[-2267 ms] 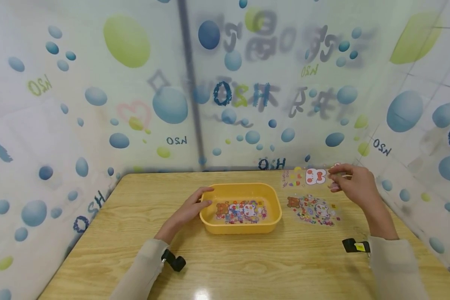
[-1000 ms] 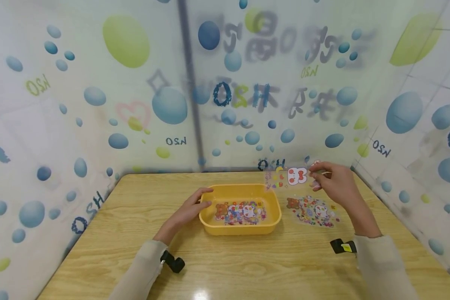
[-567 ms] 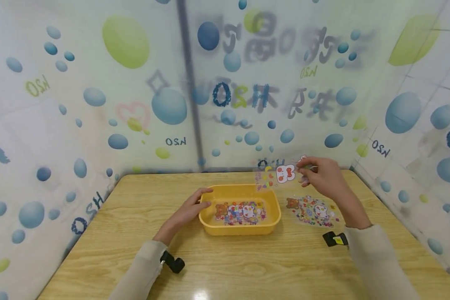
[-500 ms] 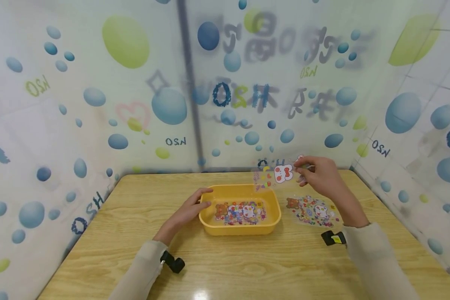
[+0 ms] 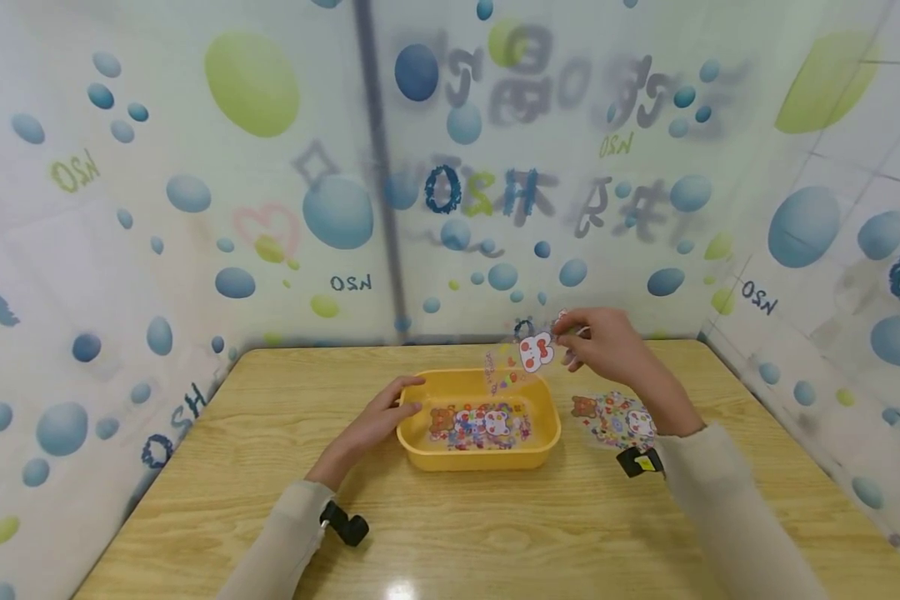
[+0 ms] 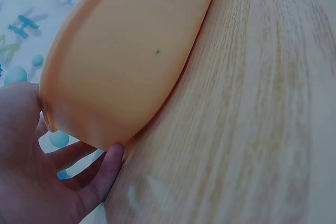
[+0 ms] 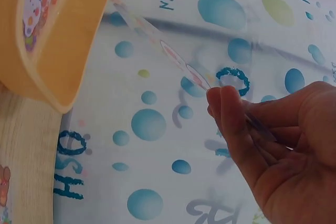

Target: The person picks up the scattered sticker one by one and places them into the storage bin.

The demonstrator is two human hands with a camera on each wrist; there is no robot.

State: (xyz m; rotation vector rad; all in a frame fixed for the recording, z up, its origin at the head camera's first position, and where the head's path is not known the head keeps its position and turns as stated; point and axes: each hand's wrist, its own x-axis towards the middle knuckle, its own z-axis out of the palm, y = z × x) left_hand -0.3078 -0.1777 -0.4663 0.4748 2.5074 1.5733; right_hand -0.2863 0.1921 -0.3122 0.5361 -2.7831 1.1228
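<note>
A yellow plastic tray (image 5: 420,442) sits mid-table with a colourful sticker sheet (image 5: 480,421) lying inside it. My left hand (image 5: 386,408) rests on the tray's left end, fingers against its rim and wall (image 6: 126,66). My right hand (image 5: 596,342) pinches a clear sticker sheet (image 5: 521,358) by its right edge and holds it in the air over the tray's back right corner. In the right wrist view the sheet (image 7: 173,56) runs edge-on from my fingertips (image 7: 226,103) toward the tray (image 7: 58,45).
Another sticker sheet (image 5: 607,417) lies flat on the wooden table (image 5: 495,533) just right of the tray. Plastic curtain walls printed with blue and green bubbles (image 5: 337,208) close in the table at the back and both sides.
My right hand has carried the clear sticker sheet leftward, from above the table's back right to over the tray's back corner. The left hand and tray have stayed put.
</note>
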